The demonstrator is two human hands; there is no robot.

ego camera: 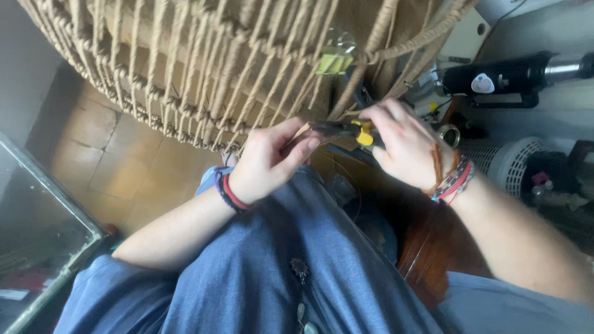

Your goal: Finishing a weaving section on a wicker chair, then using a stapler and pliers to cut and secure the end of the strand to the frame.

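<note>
My right hand [402, 145] grips pliers [346, 128] with black and yellow handles, their dark jaws pointing left. My left hand [266, 161] pinches something small at the jaw tip; what it is cannot be made out. Both wrists wear cord bracelets. Just above the hands hangs a woven structure of tan knotted rope [204, 68], with a yellow-green clip [335, 62] fixed on one of its cords. My blue garment [297, 260] fills the lower middle of the view.
A glass-topped surface with a metal frame [43, 235] lies at the lower left over a brown tiled floor [124, 167]. At the right stand a black cylindrical device [507, 74], a white perforated basket [513, 161] and a dark wooden edge [427, 247].
</note>
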